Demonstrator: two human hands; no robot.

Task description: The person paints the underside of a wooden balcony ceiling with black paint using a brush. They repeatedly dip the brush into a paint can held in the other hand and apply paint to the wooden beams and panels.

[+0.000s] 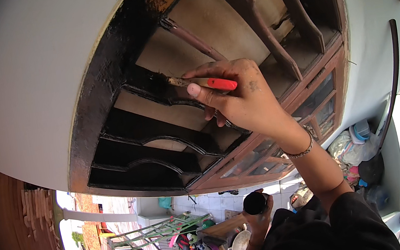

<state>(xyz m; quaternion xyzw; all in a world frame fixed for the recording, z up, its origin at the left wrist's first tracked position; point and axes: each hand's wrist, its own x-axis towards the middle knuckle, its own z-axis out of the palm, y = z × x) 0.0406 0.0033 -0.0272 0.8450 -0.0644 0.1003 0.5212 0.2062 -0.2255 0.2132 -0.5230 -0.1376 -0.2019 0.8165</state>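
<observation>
The right hand (250, 92) pinches a brush (222, 83) at a black slat (143, 83), apparently mid-coat, the left hand (263, 217) grasps a cup (255, 203), and the brown slats (248, 9) likely want coating next.

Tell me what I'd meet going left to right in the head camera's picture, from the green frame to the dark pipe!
Green frame → black cup → bracelet → blue container → dark pipe.
</observation>
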